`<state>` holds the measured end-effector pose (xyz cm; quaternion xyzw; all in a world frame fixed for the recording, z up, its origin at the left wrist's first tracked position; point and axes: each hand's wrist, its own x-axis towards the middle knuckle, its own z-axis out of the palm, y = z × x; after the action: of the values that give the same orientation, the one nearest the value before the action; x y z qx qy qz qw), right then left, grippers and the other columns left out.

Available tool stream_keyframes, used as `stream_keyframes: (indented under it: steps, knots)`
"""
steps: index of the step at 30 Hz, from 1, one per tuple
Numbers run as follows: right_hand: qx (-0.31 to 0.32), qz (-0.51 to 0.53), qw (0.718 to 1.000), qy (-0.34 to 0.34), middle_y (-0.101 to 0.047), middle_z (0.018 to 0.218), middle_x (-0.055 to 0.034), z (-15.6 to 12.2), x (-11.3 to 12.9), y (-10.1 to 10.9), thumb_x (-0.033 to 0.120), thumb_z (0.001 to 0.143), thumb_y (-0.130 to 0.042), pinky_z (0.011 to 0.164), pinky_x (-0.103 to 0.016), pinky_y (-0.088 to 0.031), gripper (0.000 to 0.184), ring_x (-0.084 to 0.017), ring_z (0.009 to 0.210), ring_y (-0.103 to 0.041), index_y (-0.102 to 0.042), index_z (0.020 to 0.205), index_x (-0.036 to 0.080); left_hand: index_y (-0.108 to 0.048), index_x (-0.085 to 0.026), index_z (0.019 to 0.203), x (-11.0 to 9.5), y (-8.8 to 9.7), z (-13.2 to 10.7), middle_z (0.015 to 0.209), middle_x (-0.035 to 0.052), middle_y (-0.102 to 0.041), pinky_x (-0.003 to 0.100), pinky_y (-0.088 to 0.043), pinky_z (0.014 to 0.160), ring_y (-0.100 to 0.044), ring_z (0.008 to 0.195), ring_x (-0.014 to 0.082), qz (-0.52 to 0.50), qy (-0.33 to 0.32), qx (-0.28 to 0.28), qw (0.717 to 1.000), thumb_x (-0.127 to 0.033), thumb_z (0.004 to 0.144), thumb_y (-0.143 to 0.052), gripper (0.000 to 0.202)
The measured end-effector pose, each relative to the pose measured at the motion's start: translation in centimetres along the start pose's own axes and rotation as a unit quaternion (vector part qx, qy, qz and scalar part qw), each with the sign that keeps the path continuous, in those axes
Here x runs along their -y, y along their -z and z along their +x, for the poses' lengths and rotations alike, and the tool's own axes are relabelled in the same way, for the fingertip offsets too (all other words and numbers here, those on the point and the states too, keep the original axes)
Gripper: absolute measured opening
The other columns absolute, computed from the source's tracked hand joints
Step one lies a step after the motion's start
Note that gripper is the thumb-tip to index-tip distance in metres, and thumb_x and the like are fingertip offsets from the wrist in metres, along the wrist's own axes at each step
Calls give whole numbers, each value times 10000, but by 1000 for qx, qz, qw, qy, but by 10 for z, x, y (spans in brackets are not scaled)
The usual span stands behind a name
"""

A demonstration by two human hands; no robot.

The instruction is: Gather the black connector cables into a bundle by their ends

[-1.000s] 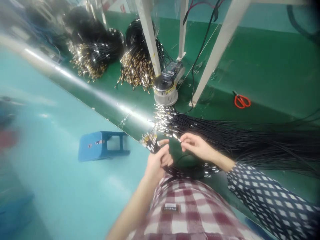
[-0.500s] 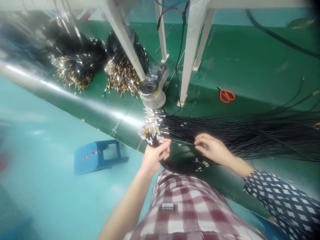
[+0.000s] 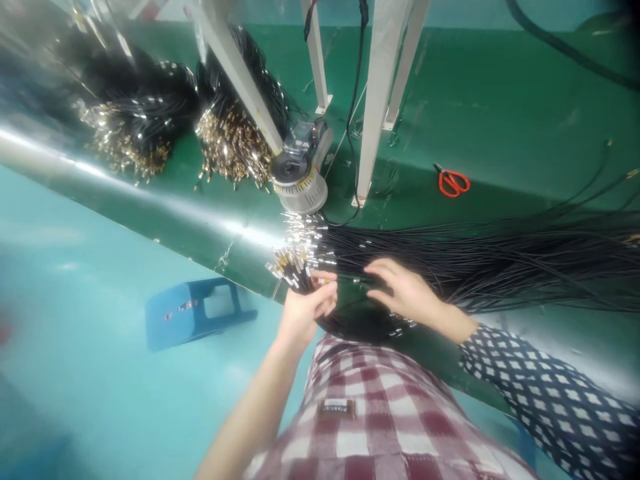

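My left hand (image 3: 307, 308) is closed round a bundle of black cables (image 3: 296, 272), whose metal connector ends fan out above the fist. To the right, my right hand (image 3: 405, 293) has thumb and fingers apart, with nothing seen between them. Beyond both hands a thick spread of black cables (image 3: 480, 257) runs along the green table to the right. Their silvery ends (image 3: 303, 230) gather just behind the held bundle. The lengths of the held cables curve down by the checked apron (image 3: 380, 407). A few loose connector tips (image 3: 400, 328) lie below my right hand.
A grey round device (image 3: 300, 183) stands behind the cable ends, beside pale metal legs (image 3: 373, 133). Orange-handled snips (image 3: 453, 181) lie at the back right. Two heaps of gold-tipped cables (image 3: 233, 143) are at the left. A blue stool (image 3: 175, 313) stands on the floor.
My right hand has moved left, towards my left hand, and its fingers have spread wider. My left hand keeps its hold on the cable bundle. The view has shifted slightly.
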<state>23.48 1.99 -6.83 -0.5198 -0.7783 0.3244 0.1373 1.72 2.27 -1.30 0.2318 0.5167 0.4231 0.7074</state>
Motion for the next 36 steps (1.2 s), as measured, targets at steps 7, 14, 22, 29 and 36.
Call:
stream_keyframes:
  steps: [7, 14, 22, 29, 36]
  knots:
    - [16, 120, 993, 14, -632, 684, -5, 25, 54, 10, 280, 960, -367, 625, -233, -405, 273, -135, 637, -578, -611, 864, 202, -620, -153, 1037, -2, -2, -6, 604, -26, -573, 210, -223, 423, -248, 340, -14, -28, -11, 3, 1000, -172, 693, -715, 358]
    - [44, 137, 989, -39, -596, 592, 32, 17, 76, 26, 262, 936, -404, 552, -226, -334, 263, -113, 515, -520, -596, 762, 216, -647, -133, 1049, 3, -15, -7, 499, -80, -399, 213, -189, 415, -245, 351, 4, -24, 24, 22, 999, -286, 703, -739, 390]
    - [15, 86, 996, -19, -709, 855, -12, 8, 61, 17, 308, 946, -430, 703, -247, -442, 260, -157, 777, -642, -665, 874, 225, -664, -92, 756, 6, -19, -3, 507, -36, -486, 228, -202, 411, -278, 346, 5, -2, -2, -9, 1000, -245, 685, -750, 190]
    - [4, -131, 989, -69, -612, 1203, -46, -40, -36, 9, 290, 928, -454, 744, -324, -500, 249, -202, 897, -636, -693, 974, 236, -601, -112, 697, 9, -10, -8, 673, 42, -651, 248, -274, 446, -294, 361, 5, -16, -16, -35, 999, -204, 693, -738, 165]
    - [-29, -77, 997, 1, -630, 1153, -69, -33, -5, 2, 298, 893, -531, 798, -301, -497, 303, -207, 1021, -576, -586, 1179, 216, -634, -120, 696, 11, -16, -13, 909, 79, -666, 258, -441, 727, -589, 772, 132, 15, -43, 24, 999, -223, 746, -700, 132]
